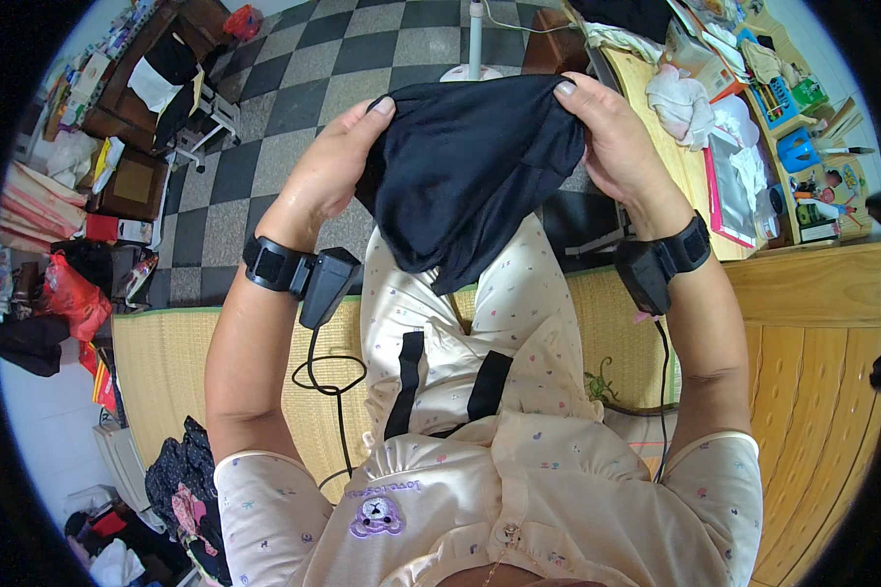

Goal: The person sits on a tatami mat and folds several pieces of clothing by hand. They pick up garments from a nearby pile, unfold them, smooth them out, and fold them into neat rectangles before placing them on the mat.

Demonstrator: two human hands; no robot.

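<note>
Two corners of a black cloth (475, 161) are pinched over the knees of the printed trousers (527, 274), one in the left hand (331, 164), one in the right hand (619, 142). If either grip slackened (the folds hang loose), that corner could slip towards the trousers.

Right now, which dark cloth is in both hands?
The plain black cloth, held between left hand and right hand; the dotted dark garment lies at lower left.

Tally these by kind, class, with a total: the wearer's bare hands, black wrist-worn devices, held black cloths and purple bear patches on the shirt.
Left hand and right hand: 2
Left wrist device and right wrist device: 2
Black cloth: 1
Purple bear patch: 1
Total: 6
</note>
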